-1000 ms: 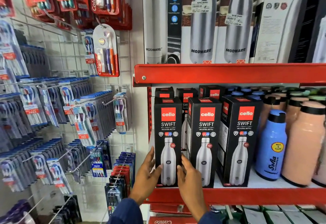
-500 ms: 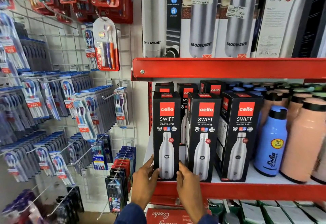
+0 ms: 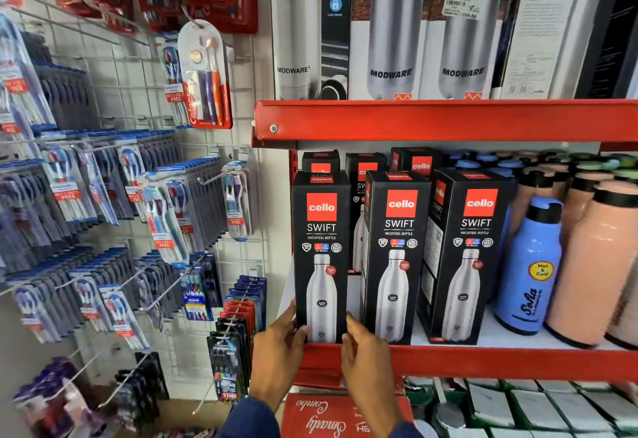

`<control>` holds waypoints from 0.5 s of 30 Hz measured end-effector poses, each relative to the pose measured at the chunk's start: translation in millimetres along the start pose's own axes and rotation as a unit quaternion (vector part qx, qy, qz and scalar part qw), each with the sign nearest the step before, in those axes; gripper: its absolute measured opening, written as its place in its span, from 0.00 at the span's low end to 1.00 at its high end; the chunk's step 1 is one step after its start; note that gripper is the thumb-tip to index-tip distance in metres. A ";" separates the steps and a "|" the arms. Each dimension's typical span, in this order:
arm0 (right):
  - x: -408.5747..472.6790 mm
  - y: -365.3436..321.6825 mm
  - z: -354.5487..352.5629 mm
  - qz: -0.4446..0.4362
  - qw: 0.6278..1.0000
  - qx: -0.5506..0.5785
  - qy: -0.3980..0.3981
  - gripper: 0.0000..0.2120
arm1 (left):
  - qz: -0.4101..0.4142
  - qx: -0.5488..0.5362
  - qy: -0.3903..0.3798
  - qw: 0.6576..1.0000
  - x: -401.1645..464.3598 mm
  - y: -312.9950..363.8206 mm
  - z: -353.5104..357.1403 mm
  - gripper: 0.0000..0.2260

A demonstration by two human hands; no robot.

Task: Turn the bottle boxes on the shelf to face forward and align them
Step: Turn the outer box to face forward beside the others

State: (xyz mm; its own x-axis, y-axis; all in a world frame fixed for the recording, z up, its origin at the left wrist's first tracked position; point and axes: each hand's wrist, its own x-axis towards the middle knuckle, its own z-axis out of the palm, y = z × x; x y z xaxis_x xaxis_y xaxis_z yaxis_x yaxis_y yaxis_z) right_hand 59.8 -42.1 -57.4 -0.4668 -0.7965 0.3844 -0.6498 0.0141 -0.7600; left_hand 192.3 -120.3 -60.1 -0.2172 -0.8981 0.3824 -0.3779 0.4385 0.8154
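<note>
Red metal shelf: left hand and right hand clasp a glossy rectangular cardboard box.

Rear bottle boxes sit mostly hidden behind the front row.

1. Left hand and right hand gripped the bottom of the leftmost Cello box, one on each side, fingers curled on its edges.
2. That box stood upright at the left front corner of the red shelf, printed front facing out.
3. Middle Cello box stood just beside it, front facing out.
4. Third Cello box was turned slightly, its left side panel showing.
5. Blue bottle and peach bottle stood right of the boxes.
6. More Cello boxes sat behind.
</note>
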 end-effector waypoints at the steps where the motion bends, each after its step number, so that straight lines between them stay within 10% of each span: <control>1: -0.6 0.1 -0.6 -0.002 1.000 0.002 -0.001 0.21 | 0.002 0.001 0.000 1.000 -0.7 0.4 0.2 0.23; 15: -16.2 9.5 -28.5 0.011 0.994 0.066 0.085 0.16 | 0.023 -0.034 0.137 0.990 -17.8 14.9 -2.4 0.21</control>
State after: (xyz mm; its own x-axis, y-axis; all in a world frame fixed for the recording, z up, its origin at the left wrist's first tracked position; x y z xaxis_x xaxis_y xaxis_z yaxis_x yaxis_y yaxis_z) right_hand 44.1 -11.8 -55.8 -0.5814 -0.6835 0.4414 -0.5598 -0.0577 -0.8266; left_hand 192.7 -97.8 -53.8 0.0229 -0.8570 0.5149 -0.3107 0.4834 0.8184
